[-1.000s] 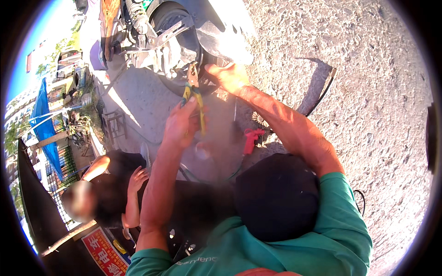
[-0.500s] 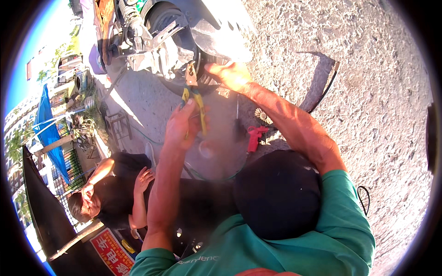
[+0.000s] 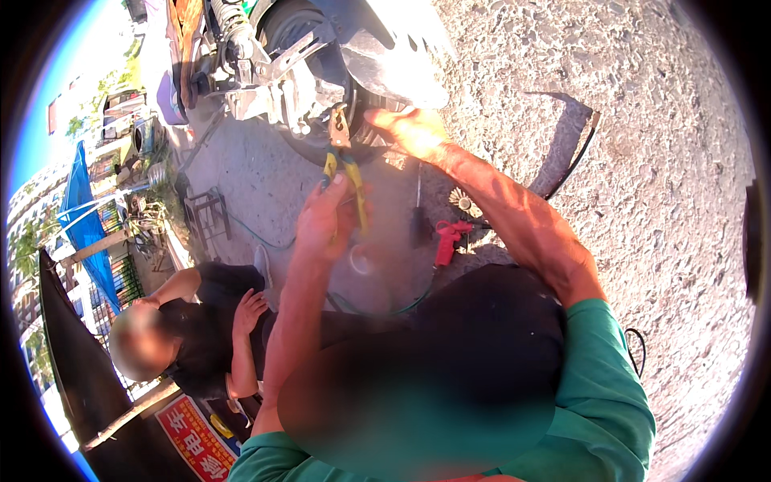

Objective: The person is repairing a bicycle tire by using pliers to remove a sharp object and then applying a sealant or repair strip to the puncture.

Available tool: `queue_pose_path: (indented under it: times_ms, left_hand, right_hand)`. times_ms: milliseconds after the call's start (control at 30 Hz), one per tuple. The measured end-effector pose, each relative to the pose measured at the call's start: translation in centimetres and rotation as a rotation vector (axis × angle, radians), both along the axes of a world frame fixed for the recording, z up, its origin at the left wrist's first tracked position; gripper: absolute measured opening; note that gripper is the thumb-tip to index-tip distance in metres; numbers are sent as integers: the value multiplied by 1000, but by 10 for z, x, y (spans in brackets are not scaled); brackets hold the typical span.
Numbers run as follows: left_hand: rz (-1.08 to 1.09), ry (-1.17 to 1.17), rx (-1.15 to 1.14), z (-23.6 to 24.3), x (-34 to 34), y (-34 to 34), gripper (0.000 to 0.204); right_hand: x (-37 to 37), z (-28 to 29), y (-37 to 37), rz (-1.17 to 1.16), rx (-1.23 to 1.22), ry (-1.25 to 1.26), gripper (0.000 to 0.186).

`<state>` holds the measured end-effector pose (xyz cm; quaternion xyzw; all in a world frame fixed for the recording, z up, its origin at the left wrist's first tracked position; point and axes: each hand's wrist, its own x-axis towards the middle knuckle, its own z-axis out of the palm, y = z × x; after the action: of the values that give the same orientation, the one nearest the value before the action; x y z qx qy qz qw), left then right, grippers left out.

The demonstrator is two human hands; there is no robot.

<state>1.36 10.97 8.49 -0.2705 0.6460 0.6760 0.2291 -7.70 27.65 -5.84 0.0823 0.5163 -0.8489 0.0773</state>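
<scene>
While the left hand (image 3: 328, 215) wraps its grip around yellow-handled pliers (image 3: 340, 130), tip near the dark wheel (image 3: 331, 66), the right hand (image 3: 414, 132) is at the wheel's edge; I can't tell its hidden grip. The work seems partway: wheel on, plier work left. The pliers' metal looks brownish.

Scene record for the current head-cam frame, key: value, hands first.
left hand: gripping yellow-and-green pliers
right hand: at the dark tyre; grip unclear
pliers: jaws up near metal parts beside the tyre; contact unclear
nearby: red pistol-shaped tool, thin tool with dark handle, pale toothed disc
far right of tools: dark curved hose or rod
bystander: person in dark shirt, left
background: blue tarp
</scene>
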Motion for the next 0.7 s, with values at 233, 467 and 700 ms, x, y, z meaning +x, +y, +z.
queue_pose_path:
  times_ms: [233, 467, 700]
  left_hand:
    - [4, 6, -35, -3, 3, 3, 26]
    - [-4, -20, -181, 4, 1, 11, 28]
    - [-38, -21, -169, 4, 0, 10, 26]
  right_hand:
    - [4, 17, 14, 98, -30, -88, 53]
    - [6, 17, 1, 74, -46, -148, 64]
    - [50, -13, -5, 67, 110, 86, 69]
